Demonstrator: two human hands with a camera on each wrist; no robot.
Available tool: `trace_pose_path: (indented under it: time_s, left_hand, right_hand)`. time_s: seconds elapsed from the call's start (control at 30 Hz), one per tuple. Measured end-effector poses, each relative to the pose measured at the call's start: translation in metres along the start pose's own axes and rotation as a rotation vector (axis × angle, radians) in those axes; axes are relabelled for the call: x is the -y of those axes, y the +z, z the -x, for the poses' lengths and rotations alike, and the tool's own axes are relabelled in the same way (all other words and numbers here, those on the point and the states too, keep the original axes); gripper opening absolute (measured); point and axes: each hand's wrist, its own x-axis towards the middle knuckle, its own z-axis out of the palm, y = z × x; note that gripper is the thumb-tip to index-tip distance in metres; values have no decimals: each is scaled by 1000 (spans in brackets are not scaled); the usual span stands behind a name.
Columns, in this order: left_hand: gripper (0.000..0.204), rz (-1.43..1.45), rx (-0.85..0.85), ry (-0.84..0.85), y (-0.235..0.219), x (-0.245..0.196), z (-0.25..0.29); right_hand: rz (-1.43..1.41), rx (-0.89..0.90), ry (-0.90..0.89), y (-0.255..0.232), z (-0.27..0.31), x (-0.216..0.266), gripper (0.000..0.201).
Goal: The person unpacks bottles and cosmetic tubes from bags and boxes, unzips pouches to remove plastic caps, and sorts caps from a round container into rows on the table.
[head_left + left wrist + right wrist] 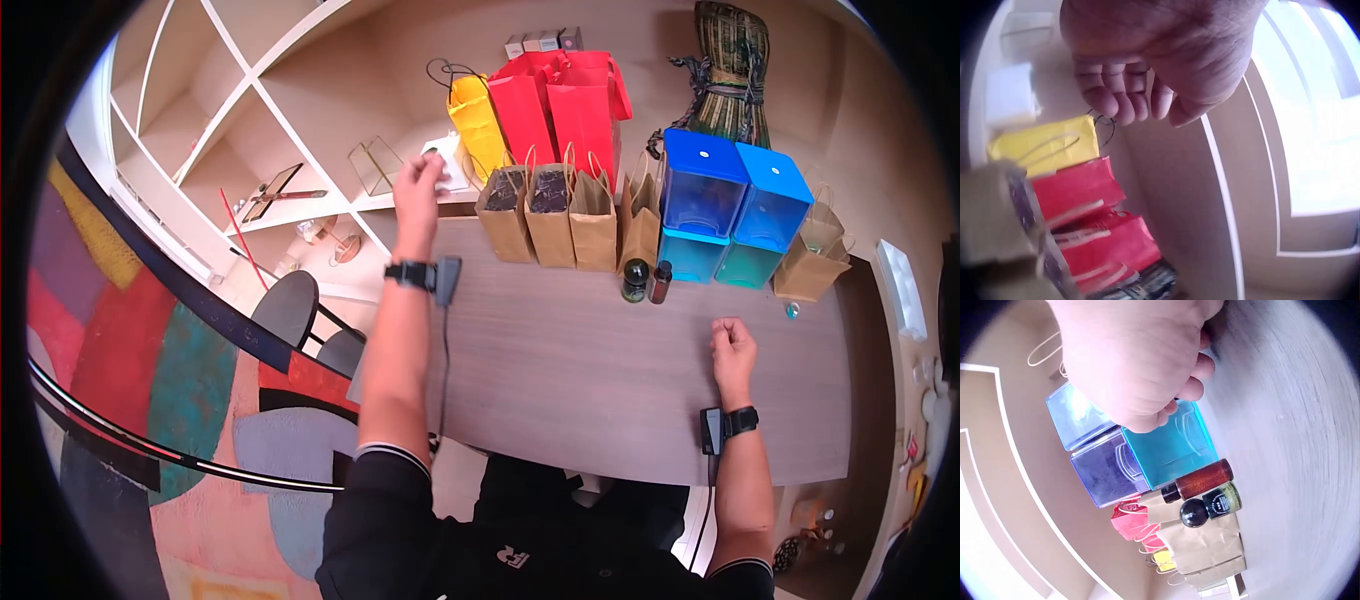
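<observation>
My left hand [418, 190] is raised at the table's back left, fingers loosely bent and holding nothing. It is nearest to a white box [452, 165] and a yellow paper bag [478, 120]; the left wrist view has both beyond the fingers [1124, 106]. Over the right part of the table is my right hand [735, 350], its fingers loosely curled with no object showing in them. Ahead of it stand a dark round-capped bottle [635, 282] and a brown bottle [660, 283]. A small teal object [792, 310] lies to its right.
Several brown paper bags [552, 225] line the table's back edge, with red bags [585, 100] behind them. Stacked blue and teal plastic boxes [705, 170] stand beside another brown bag [812, 265]. A woven bundle [733, 75] is at the back. A round stool [287, 308] is left of the table.
</observation>
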Motion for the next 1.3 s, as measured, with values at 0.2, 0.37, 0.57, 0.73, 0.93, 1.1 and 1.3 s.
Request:
trace_pose_path:
  time_s: [0.2, 0.37, 0.57, 0.73, 0.93, 1.1, 1.3]
  left_hand:
    - [53, -672, 146, 230, 6, 21, -129]
    - [79, -904, 230, -136, 52, 1, -165]
    - [81, -1181, 328, -117, 81, 28, -225]
    - [68, -1224, 383, -233, 95, 39, -237]
    - [48, -1360, 272, -212, 96, 54, -233]
    - [38, -1364, 153, -161, 85, 46, -239]
    - [29, -1251, 15, 102, 67, -42, -225]
  right_hand:
    - [-37, 17, 45, -1, -1, 3, 15]
    - [-9, 37, 37, -1, 1, 15, 15]
    - [-10, 45, 30, -1, 2, 17, 14]
    - [-64, 51, 34, -1, 1, 10, 13]
    - [-52, 73, 85, -3, 2, 20, 10]
    - [-62, 65, 54, -2, 2, 13, 12]
    - [-50, 73, 8, -2, 0, 11, 14]
